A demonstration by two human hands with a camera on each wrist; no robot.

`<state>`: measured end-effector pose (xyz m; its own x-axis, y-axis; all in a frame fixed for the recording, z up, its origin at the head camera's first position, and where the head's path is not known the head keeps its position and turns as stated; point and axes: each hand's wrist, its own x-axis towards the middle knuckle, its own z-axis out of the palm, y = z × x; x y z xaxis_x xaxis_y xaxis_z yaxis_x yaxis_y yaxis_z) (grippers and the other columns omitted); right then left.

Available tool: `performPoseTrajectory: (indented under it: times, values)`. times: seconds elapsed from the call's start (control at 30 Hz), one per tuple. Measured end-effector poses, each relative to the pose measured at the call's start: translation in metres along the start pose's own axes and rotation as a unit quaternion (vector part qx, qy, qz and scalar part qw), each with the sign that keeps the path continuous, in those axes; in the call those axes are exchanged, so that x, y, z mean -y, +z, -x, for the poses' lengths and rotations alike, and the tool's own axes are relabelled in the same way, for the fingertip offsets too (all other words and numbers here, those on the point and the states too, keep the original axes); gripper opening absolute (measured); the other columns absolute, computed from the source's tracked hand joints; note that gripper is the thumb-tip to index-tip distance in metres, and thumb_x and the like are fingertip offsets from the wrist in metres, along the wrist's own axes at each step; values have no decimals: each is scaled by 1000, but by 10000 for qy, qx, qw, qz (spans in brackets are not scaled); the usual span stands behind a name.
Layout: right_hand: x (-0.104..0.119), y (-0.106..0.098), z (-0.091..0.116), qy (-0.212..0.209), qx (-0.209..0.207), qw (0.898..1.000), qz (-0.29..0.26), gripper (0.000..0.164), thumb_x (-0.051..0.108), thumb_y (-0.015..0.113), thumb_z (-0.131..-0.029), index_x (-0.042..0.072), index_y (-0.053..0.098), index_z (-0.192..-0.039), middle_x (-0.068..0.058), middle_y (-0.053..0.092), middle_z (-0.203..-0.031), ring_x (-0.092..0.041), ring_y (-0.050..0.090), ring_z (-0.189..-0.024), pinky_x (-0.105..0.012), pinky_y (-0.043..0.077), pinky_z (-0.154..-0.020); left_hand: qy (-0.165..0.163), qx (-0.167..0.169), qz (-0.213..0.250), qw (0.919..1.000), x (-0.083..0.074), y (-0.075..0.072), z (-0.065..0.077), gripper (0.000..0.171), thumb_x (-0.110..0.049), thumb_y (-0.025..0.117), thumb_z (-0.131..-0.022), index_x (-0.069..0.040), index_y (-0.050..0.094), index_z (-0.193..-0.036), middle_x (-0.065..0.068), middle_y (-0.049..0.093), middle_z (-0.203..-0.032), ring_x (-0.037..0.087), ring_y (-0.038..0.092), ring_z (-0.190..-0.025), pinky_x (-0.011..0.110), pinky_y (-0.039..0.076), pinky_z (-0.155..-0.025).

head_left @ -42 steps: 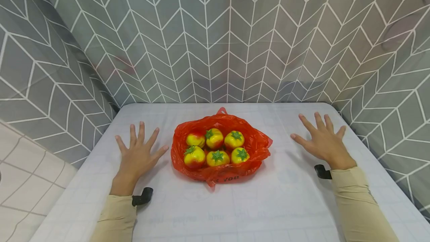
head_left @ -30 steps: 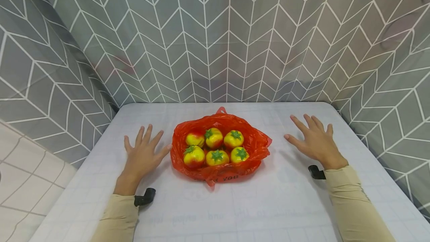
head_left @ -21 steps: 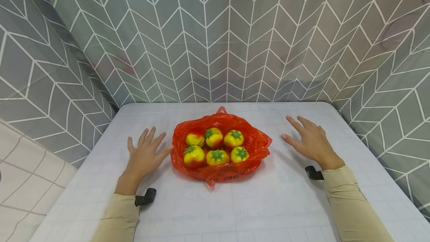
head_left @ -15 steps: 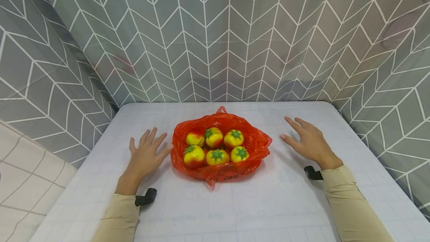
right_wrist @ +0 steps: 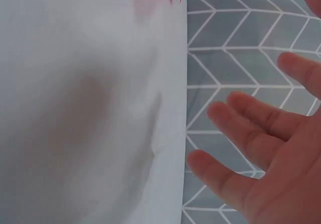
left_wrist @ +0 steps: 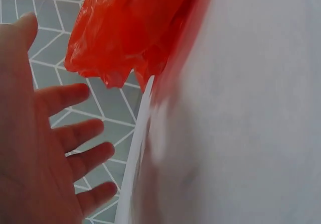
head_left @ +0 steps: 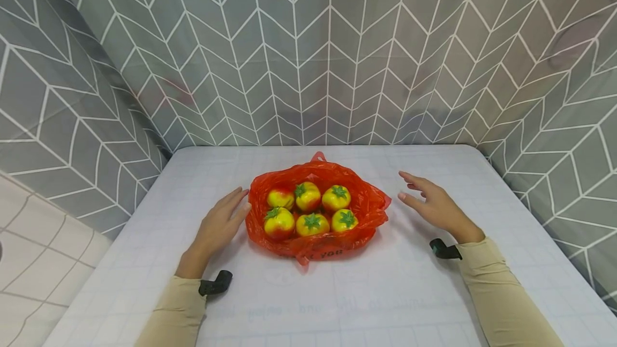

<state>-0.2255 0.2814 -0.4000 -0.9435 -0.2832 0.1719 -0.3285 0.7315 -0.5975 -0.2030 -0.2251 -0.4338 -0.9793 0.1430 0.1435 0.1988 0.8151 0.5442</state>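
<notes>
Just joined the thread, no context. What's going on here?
A person's left grip is right beside an open red plastic bag on a white table; contact is unclear. The right grip is on the other side, apart from the bag. Neither holds anything. Six yellow-and-red fruits sit inside the bag.

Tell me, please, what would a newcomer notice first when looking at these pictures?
Probably the bright red, crinkled plastic bag in the middle of the white tabletop, lying open with six glossy, round yellow-and-red fruits inside. Next, the person's two bare hands frame it: the left hand close to its left side, the right hand apart from its right. Behind the table, a grey backdrop with white zigzag lines fills the upper view.
</notes>
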Motion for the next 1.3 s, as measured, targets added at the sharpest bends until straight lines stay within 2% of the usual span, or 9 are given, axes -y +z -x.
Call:
performPoseTrajectory:
  times: [0.17,0.3,0.43,0.53,0.67,0.73,0.87,1.1,1.3]
  values:
    - [4,4,-2,-131,-143,9996,-192,60,35,60,-101,4,45,-149,-23,53,-142,-40,55,-124,-61,44,-101,78,-184,519,9985,-5,1,-2,69,-57,44,-102,-18,32,-158,12,41,-155,34,40,-140,61,32,-111]
    - [10,5,-3,-128,-263,9991,-312,55,34,59,-102,1,49,-145,-23,57,-137,-39,57,-120,-59,48,-99,388,-310,1003,9937,-7,2,-4,69,-48,52,-102,-18,29,-159,13,48,-150,32,53,-128,54,45,-104]
    - [19,3,-3,-14,-422,9982,-419,49,36,57,-103,4,55,-141,-17,61,-134,-35,60,-117,-56,51,-96,658,-365,1319,9884,-9,2,-5,64,-40,56,-102,-22,33,-158,11,47,-151,33,57,-122,54,50,-99]
    - [26,3,-3,51,-477,9967,-653,44,36,57,-103,8,60,-137,-13,64,-130,-32,63,-111,-45,55,-91,682,-301,1423,9870,-10,3,-6,60,-39,58,-101,-27,38,-156,8,46,-151,32,58,-120,53,51,-97]
    - [30,4,-4,-14,-415,9913,-1250,39,29,57,-103,6,61,-135,-16,66,-125,-31,66,-105,-24,56,-84,631,-68,1450,9874,-10,3,-7,55,-40,58,-101,-24,45,-152,8,47,-149,30,55,-124,51,50,-99]
    - [31,5,-5,-63,-407,9871,-1548,38,26,57,-103,3,61,-134,-18,66,-123,-26,68,-103,-20,55,-83,611,44,1454,9875,-10,4,-6,54,-41,58,-101,-22,48,-151,9,48,-149,30,53,-127,50,49,-101]
    - [38,4,-9,-156,-480,9816,-1842,37,26,58,-103,3,62,-132,-15,68,-119,-13,69,-98,-23,57,-82,536,139,1442,9880,-10,4,-5,55,-43,58,-101,-22,48,-150,9,48,-148,30,50,-130,51,47,-104]
    - [57,-1,-22,-149,-147,9785,-2051,37,27,59,-102,4,62,-130,-13,68,-117,-32,68,-99,-31,59,-83,333,266,1438,9887,-10,7,-5,57,-49,58,-99,-25,49,-149,6,49,-149,29,43,-138,53,38,-111]
    - [69,1,-32,-15,455,9784,-2016,39,28,63,-100,3,62,-129,-17,69,-113,-29,69,-97,-38,60,-81,178,434,1423,9887,-11,12,-2,61,-52,59,-97,-25,48,-150,7,48,-150,31,39,-141,56,33,-113]
